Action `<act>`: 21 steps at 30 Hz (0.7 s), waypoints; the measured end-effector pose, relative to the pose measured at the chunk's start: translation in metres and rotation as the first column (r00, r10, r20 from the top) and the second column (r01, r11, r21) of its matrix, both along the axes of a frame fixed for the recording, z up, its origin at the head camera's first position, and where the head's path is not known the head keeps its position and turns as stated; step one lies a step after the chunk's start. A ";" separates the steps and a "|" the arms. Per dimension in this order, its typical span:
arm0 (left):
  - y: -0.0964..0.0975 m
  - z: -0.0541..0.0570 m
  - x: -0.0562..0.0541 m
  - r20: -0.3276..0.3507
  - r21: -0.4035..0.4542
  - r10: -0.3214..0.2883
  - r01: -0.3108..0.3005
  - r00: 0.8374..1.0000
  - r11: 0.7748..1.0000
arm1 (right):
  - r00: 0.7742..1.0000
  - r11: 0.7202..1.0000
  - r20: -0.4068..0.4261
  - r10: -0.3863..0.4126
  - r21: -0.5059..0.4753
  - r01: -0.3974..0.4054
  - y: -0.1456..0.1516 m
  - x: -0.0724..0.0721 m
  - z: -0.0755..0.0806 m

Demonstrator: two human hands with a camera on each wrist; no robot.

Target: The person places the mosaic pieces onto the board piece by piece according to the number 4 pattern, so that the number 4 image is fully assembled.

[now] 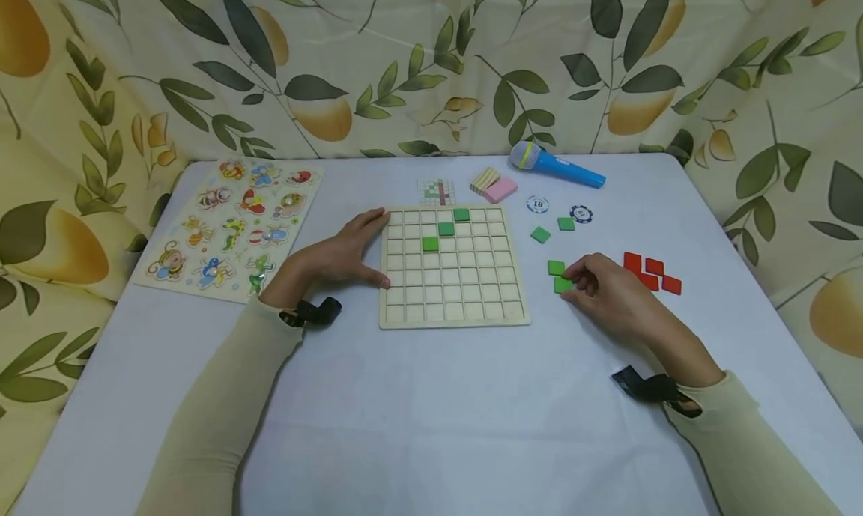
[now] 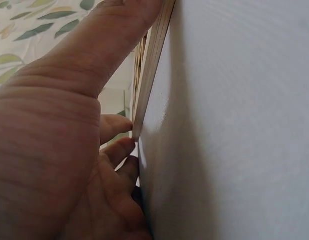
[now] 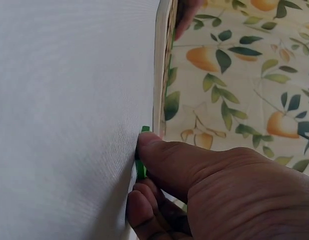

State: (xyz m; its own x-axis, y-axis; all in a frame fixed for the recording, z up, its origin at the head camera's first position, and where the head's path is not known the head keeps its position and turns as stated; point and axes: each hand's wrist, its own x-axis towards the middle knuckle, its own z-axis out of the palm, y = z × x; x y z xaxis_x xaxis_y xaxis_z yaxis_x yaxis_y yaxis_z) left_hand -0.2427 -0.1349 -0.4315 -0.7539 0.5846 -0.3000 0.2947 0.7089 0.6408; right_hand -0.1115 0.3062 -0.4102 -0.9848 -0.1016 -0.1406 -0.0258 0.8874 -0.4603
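Note:
A square wooden grid board lies flat with three green tiles in a diagonal near its top, one being the tile in the middle. My left hand rests at the board's left edge, thumb and fingers spread along it; the left wrist view shows the fingertips right at the wooden side. Right of the board, my right hand pinches a green square tile between thumb and fingers. Another green tile lies just above it. In the right wrist view, green shows beside the thumb.
Several red tiles lie beyond the right hand. Farther back are two green tiles, two chips, a pattern card, a pink block, a striped piece and a blue microphone. An insect sticker sheet lies left.

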 end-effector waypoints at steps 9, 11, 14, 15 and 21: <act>0.001 -0.003 -0.001 -0.006 0.004 -0.010 0.010 1.000 1.000 | 0.998 0.999 -0.043 0.034 0.023 -0.033 -0.006 0.002 0.004; 0.001 -0.003 -0.001 -0.005 -0.001 -0.010 0.010 1.000 1.000 | 0.996 0.997 -0.055 0.072 0.035 -0.070 -0.016 0.001 0.011; 0.002 -0.001 -0.001 -0.008 0.000 -0.007 0.007 1.000 1.000 | 0.985 0.988 -0.076 0.153 0.043 -0.150 -0.037 -0.003 0.024; 0.002 -0.001 -0.001 -0.010 0.003 -0.008 0.008 1.000 1.000 | 0.977 0.981 -0.090 0.192 0.046 -0.189 -0.046 -0.007 0.028; 0.001 -0.003 -0.002 -0.028 -0.014 -0.013 0.012 1.000 1.000 | 0.907 0.915 -0.127 0.401 0.009 -0.403 -0.112 -0.044 0.041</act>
